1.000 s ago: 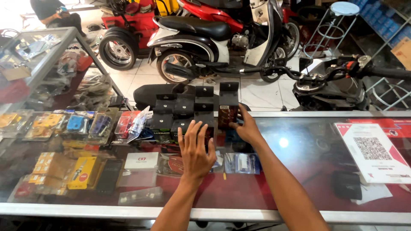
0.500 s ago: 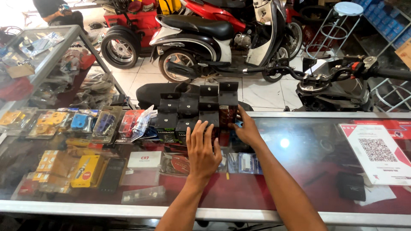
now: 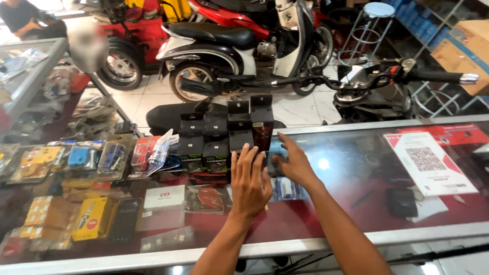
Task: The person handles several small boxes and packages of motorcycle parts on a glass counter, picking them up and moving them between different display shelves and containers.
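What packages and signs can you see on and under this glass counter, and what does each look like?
Small black boxes: stacked on the counter, just beyond both hands.
White laminated sign: flat at the right, with a red top band and a square code pattern.
Yellow carton: under the glass at the left.
White flat box: under the glass, left of the left hand.

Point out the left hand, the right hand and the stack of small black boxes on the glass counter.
left hand (image 3: 249, 186), head view, back of the hand.
right hand (image 3: 295, 165), head view, back of the hand.
small black boxes (image 3: 216, 133), head view, front of a middle box.
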